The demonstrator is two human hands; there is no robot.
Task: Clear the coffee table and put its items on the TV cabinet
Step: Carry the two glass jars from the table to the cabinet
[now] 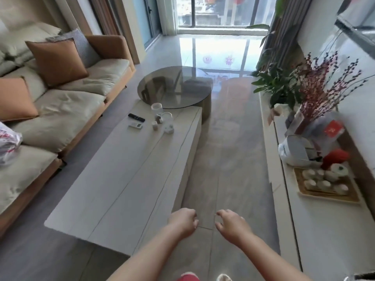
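Note:
The long white coffee table (121, 189) runs down the middle. At its far end lie a black remote (136, 117), a white remote (135, 125), a white jar (157, 108), a white mug (166, 118) and several small white pieces (168, 128). The TV cabinet (324, 230) runs along the right wall and bears a wooden tray of tea cups (324, 184). My left hand (183, 221) hangs over the table's near right corner, fingers loosely curled, holding nothing. My right hand (231, 223) is over the floor beside it, fingers apart and empty.
A beige and orange sofa (60, 110) lines the left. A round glass table (175, 87) overlaps the coffee table's far end. On the cabinet stand a white bag (296, 153), a vase of red branches (316, 94) and green plants (278, 86). Grey tiled floor lies between table and cabinet.

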